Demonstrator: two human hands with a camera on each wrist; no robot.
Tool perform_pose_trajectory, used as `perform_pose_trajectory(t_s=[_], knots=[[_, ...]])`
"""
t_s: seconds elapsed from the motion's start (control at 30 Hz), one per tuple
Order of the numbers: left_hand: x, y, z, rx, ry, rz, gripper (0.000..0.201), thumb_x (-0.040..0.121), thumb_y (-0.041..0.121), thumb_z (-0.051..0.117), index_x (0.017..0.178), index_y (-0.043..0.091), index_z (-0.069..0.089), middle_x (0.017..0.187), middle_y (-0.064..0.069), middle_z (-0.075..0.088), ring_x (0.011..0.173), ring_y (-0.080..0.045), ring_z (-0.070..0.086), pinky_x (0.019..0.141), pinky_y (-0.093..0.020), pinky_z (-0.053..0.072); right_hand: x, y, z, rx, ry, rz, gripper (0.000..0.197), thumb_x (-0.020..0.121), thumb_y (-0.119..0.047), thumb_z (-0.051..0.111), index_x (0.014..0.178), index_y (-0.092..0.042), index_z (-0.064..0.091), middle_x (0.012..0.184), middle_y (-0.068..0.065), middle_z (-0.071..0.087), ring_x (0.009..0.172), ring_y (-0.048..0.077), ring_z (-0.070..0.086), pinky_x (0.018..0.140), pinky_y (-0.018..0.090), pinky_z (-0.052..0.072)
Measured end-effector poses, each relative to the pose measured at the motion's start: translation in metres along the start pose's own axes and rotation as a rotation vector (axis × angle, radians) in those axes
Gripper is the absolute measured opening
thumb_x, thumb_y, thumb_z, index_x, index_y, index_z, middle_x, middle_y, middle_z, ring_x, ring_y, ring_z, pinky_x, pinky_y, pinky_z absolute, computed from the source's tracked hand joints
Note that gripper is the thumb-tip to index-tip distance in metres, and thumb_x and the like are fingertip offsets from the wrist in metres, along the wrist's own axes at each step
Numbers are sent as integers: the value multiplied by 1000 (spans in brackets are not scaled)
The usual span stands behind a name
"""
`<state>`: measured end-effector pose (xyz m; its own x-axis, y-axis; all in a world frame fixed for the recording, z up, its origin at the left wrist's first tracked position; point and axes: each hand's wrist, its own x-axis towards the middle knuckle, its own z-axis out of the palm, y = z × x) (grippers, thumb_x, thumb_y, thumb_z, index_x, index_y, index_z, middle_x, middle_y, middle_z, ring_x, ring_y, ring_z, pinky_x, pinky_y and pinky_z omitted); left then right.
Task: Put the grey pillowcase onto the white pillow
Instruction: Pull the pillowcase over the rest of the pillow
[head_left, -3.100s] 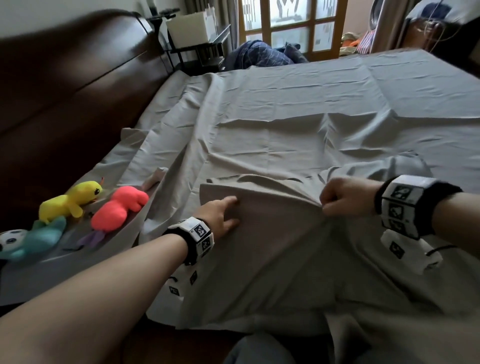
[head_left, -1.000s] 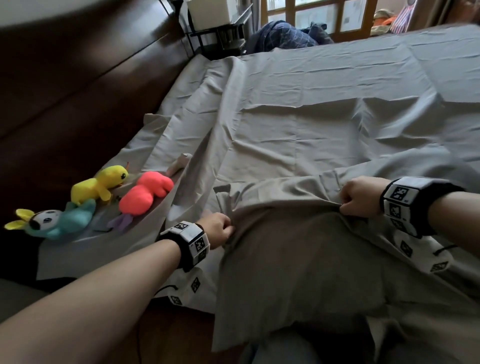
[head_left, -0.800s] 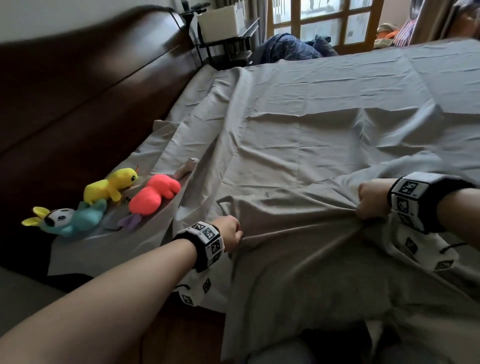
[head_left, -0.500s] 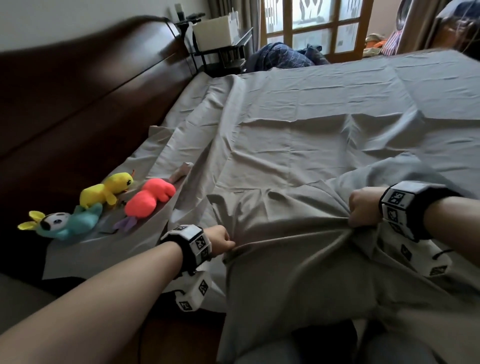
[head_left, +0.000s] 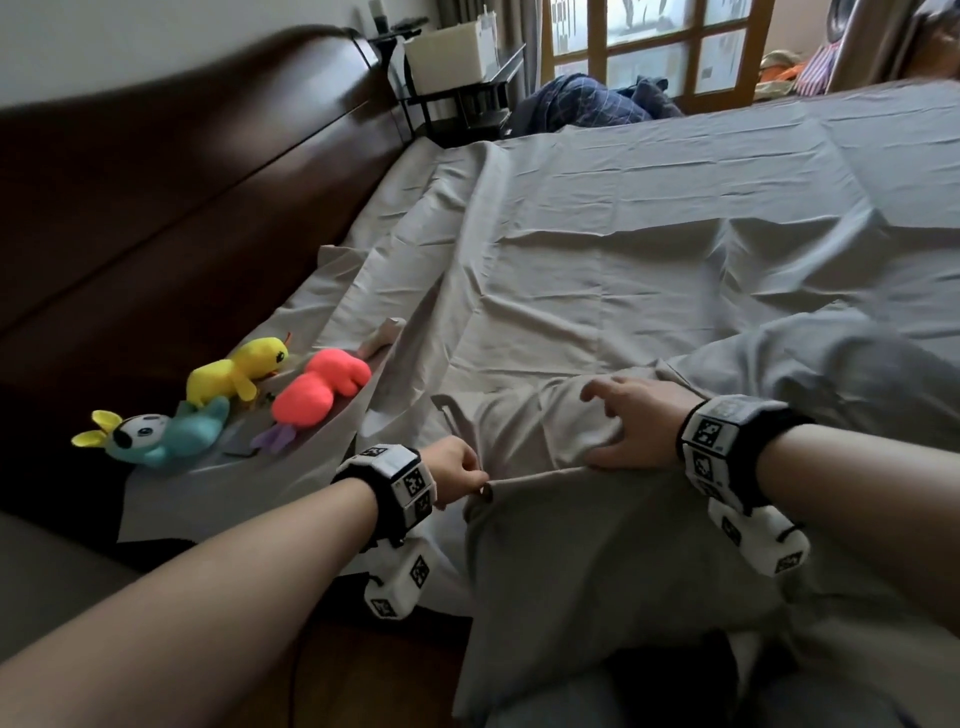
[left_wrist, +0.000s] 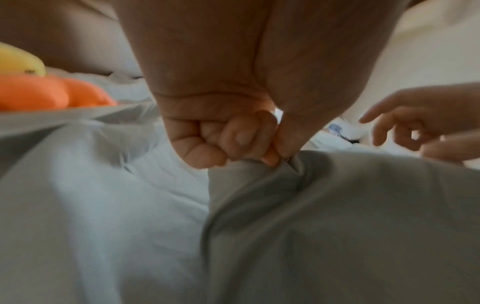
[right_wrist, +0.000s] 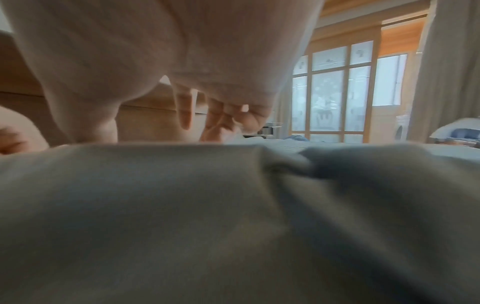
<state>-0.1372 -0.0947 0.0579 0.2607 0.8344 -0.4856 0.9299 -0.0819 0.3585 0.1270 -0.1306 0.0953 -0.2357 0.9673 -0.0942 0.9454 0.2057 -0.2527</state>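
Observation:
The grey pillowcase (head_left: 597, 561) hangs over the near edge of the bed towards me. My left hand (head_left: 475, 480) pinches its left corner between thumb and curled fingers, which the left wrist view shows close up (left_wrist: 246, 144). Beside that corner a pale white surface, seemingly the white pillow (left_wrist: 116, 205), shows left of the pillowcase (left_wrist: 337, 226). My right hand (head_left: 623, 426) rests on the bunched top fold with fingers spread and holds nothing. Its fingers (right_wrist: 207, 117) hang loose above the grey cloth (right_wrist: 182, 205).
A grey sheet (head_left: 675, 234) covers the bed. Yellow (head_left: 239, 371), pink (head_left: 317, 395) and teal (head_left: 166, 436) plush toys lie at the left by the dark wooden headboard (head_left: 156, 208). A shelf with a white box (head_left: 452, 52) and blue clothing (head_left: 587, 104) stand beyond the bed.
My right hand has let go of the bunched cloth, opened and shifted left onto the fold. My left hand went from flat on the cloth to pinching the pillowcase's corner.

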Motion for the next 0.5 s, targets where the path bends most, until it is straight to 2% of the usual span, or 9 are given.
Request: perform_pose_trajectory(t_s=[0.07, 0.13, 0.17, 0.27, 0.33, 0.4, 0.47, 0.5], knots=[[8, -3, 3, -147, 7, -1, 26, 90, 21, 57, 65, 13, 60, 53, -4, 48, 42, -15, 48, 40, -23, 46, 7, -19, 10, 12, -99, -88, 77, 53, -75, 65, 118, -36, 53, 108, -12, 63, 97, 16, 62, 85, 26, 49], [15, -9, 5, -237, 50, -31, 25, 89, 22, 58, 67, 11, 63, 52, -4, 49, 43, -16, 48, 42, -25, 47, 16, -36, 23, -38, -183, -158, 74, 49, -80, 64, 108, -35, 60, 100, -12, 64, 91, 14, 62, 81, 27, 51], [19, -15, 6, -277, 80, -59, 27, 90, 22, 58, 65, 12, 62, 51, -3, 48, 43, -17, 47, 41, -24, 46, 21, -41, 30, -64, -188, -190, 65, 54, -75, 65, 104, -34, 62, 97, -11, 65, 89, 15, 63, 80, 28, 51], [32, -29, 7, -407, 141, -211, 27, 90, 18, 50, 64, 12, 55, 50, -4, 45, 41, -20, 43, 43, -22, 39, 32, -52, 41, -78, -138, -228, 23, 74, -42, 63, 92, -29, 68, 91, -5, 70, 88, 21, 65, 78, 28, 52], [38, -38, 8, -472, 133, -337, 22, 92, 19, 43, 74, 10, 52, 55, -6, 47, 37, -20, 43, 43, -20, 36, 38, -53, 42, 36, -87, -210, 10, 74, -35, 61, 77, -27, 65, 78, -4, 67, 77, 20, 62, 72, 25, 50], [41, -45, 13, -570, 52, -396, 22, 94, 22, 43, 81, 8, 53, 61, -9, 51, 30, -17, 43, 39, -18, 37, 45, -49, 38, 122, -69, -193, 14, 68, -37, 63, 62, -27, 57, 63, -7, 59, 65, 15, 56, 65, 23, 49], [45, -48, 22, -611, 1, -320, 21, 95, 19, 47, 79, 9, 56, 63, -9, 54, 29, -14, 45, 37, -19, 41, 50, -47, 34, 100, -148, -211, 18, 65, -39, 64, 55, -27, 54, 59, -8, 57, 60, 12, 54, 63, 24, 50], [46, -49, 28, -599, 25, -274, 19, 93, 14, 48, 76, 12, 57, 62, -8, 55, 32, -14, 45, 37, -19, 41, 51, -48, 33, 65, -196, -224, 18, 65, -40, 65, 56, -27, 54, 60, -9, 58, 60, 12, 55, 63, 24, 50]])
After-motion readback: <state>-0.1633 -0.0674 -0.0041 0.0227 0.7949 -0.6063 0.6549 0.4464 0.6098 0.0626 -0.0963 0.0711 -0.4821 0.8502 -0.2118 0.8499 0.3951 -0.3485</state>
